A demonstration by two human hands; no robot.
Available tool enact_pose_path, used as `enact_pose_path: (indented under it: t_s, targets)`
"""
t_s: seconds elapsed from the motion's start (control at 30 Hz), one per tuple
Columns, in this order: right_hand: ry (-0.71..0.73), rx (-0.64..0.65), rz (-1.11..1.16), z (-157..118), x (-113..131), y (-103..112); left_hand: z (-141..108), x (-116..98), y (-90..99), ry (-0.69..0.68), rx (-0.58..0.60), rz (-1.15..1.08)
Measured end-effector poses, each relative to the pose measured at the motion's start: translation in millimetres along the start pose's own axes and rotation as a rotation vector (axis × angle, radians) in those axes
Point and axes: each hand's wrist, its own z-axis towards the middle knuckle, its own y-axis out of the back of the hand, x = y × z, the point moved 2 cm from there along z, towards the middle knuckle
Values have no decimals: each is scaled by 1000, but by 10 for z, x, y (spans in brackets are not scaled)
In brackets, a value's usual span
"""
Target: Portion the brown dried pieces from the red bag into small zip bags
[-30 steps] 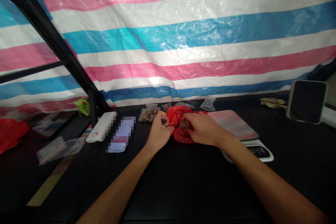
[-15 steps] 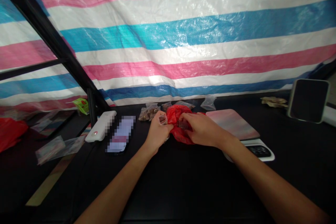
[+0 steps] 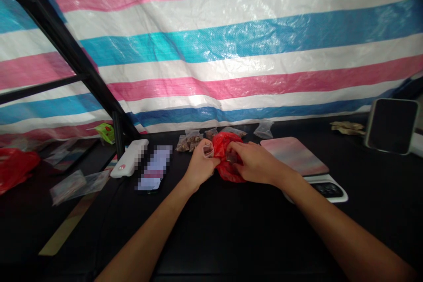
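Note:
A red plastic bag (image 3: 228, 141) lies on the black table between my hands. My left hand (image 3: 201, 163) is closed round a small clear bag (image 3: 208, 150) whose mouth shows above the fingers. My right hand (image 3: 253, 161) reaches over the red bag, its fingers pinched on a small dark piece (image 3: 231, 157) too blurred to identify. Behind my left hand lie clear bags of brown pieces (image 3: 189, 142).
To the left are a white device (image 3: 129, 158), a phone (image 3: 154, 168) and flat clear bags (image 3: 79, 185). A scale with a pinkish plate (image 3: 294, 155) stands right, below a dark-screened device (image 3: 392, 126). A striped sheet (image 3: 231, 66) hangs behind.
The view has shifted slightly, moving the scene a little to the right. The dark piece at my right fingertips shows more clearly; both hands keep nearly the same pose.

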Motion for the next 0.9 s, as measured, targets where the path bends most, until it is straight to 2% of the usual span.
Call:
enact_pose_path:
  t_s: [0.1,0.2,0.37,0.67,0.9]
  targets:
    - [1,10,-10,-1,2,10,-2,2,-13,-15,30,23]
    - [1,8,1,-6,8,29,16,25,-1,-40,-38,33]
    - [1,11,2,-10,23,28,39,78,10,47,-62,0]
    - [22,-9,8,6,19,11,6,-2,-1,60,-22,-102]
    - [34,-25,7,1,6,44,17,-40,44,7,-91,-122]
